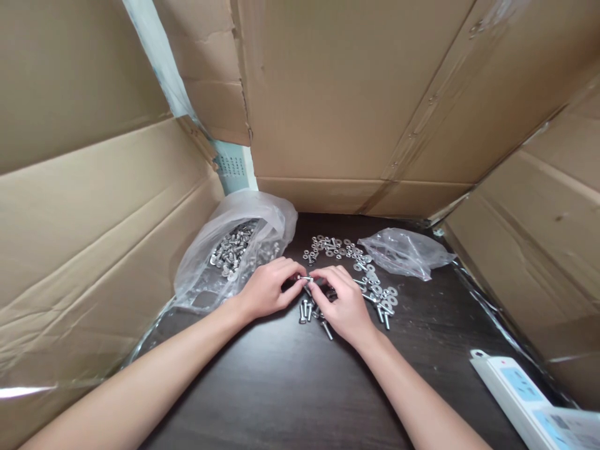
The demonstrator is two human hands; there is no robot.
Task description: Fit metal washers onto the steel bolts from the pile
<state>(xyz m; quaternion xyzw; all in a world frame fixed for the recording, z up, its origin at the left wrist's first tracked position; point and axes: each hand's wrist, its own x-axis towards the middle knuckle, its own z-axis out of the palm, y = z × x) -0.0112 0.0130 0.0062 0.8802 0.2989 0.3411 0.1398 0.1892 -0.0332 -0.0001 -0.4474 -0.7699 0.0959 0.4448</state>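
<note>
Between my two hands a small metal bolt (305, 279) lies level, pinched from both sides. My left hand (270, 286) grips one end of it with thumb and fingers. The other end sits in the fingertips of my right hand (341, 303). Whether a nut or washer is on the bolt is too small to tell. Just below the hands several bolts (307, 310) lie on the dark table (272, 387). Loose washers (376, 289), nuts and more bolts spread behind and to the right of my right hand.
An open clear plastic bag (206, 250) full of metal fasteners (232, 250) stands at the back left. A flattened clear bag (407, 252) lies at the back right. Cardboard walls (347, 94) close in the table. A white power strip (510, 387) lies at the lower right.
</note>
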